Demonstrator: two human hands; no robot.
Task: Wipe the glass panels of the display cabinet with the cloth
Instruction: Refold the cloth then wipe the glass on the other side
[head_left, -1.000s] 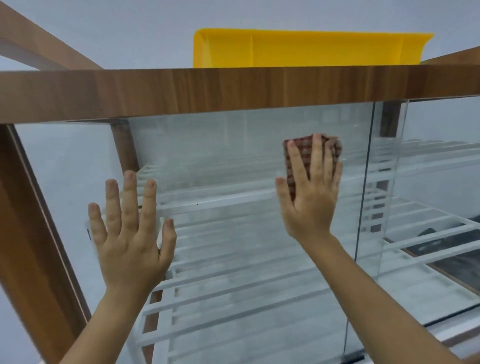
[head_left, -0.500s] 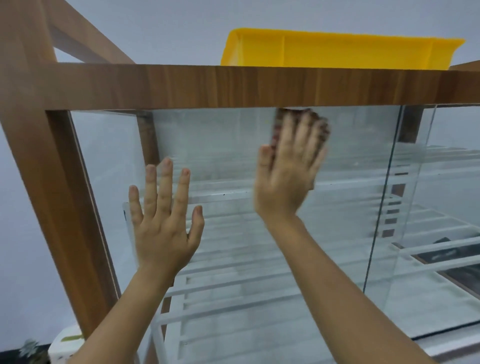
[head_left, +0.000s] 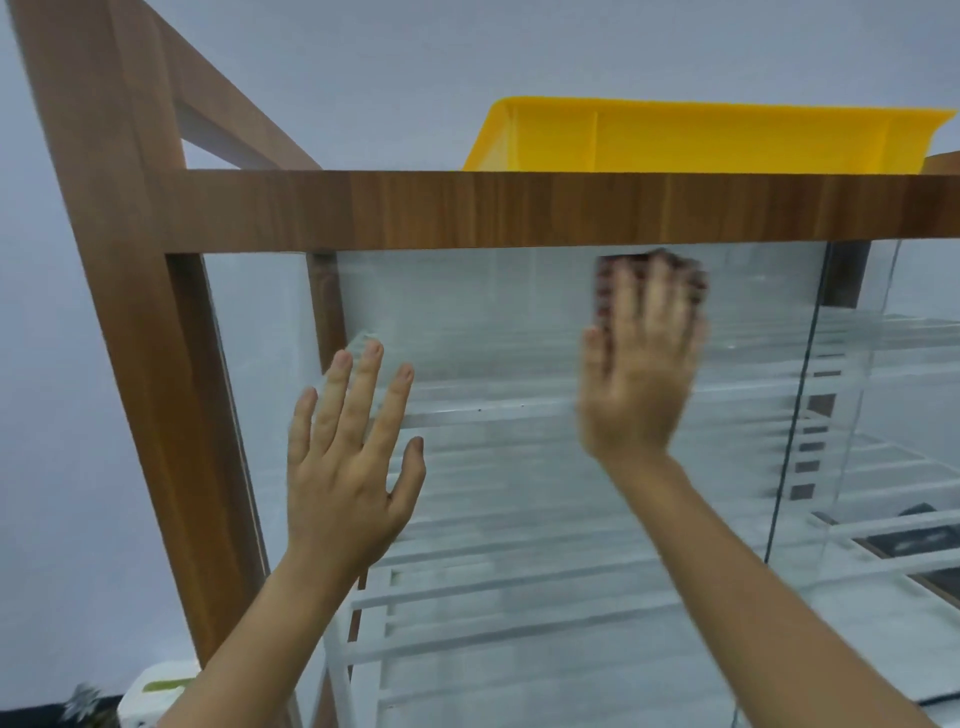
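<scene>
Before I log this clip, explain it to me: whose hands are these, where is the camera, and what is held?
No machine here: a person works with bare hands, filmed by one camera worn on their head. The left hand lies flat on the glass panel of a wooden-framed cabinet. The right hand, blurred, presses a dark reddish cloth against the glass just under the top rail. White slatted shelves show inside; a yellow tray sits on top.

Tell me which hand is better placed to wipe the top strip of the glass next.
The right hand: it presses the cloth flat on the glass panel just under the wooden top rail. The left hand lies lower, without cloth.
</scene>
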